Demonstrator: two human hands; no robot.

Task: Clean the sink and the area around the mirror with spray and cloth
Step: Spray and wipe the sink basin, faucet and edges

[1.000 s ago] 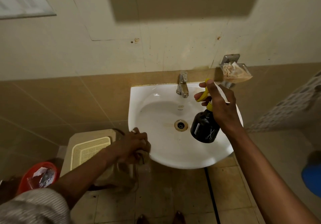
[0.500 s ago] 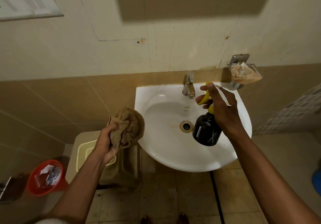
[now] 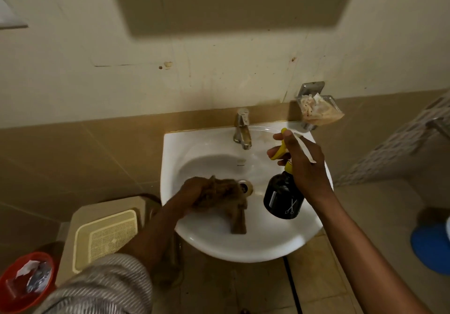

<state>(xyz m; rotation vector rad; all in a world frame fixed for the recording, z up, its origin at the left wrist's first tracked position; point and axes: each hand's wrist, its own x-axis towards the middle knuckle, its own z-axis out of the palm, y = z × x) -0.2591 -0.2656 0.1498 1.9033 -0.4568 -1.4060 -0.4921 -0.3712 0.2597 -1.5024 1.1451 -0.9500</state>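
Note:
A white wall-hung sink [image 3: 199, 143] fills the middle of the view, with a metal tap [image 3: 241, 128] at its back and a drain [image 3: 245, 187] in the bowl. My left hand [image 3: 192, 190] presses a bunched brown cloth [image 3: 226, 199] onto the bowl just left of the drain; a strip of cloth trails toward the front. My right hand [image 3: 300, 167] holds a black spray bottle [image 3: 283, 198] with a yellow trigger over the right side of the bowl, fingers on the trigger. The mirror is out of view.
A wall-mounted soap dish [image 3: 317, 110] sticks out above the sink's right rear corner. A beige stool or bin [image 3: 104, 233] stands left of the sink, a red bucket [image 3: 14, 289] with scraps at the lower left, and something blue [image 3: 431, 248] on the floor at right.
My left hand has lifted the cloth from beside the beige stool, carried it right and set it down in the sink bowl. My right hand and the spray bottle have stayed over the sink.

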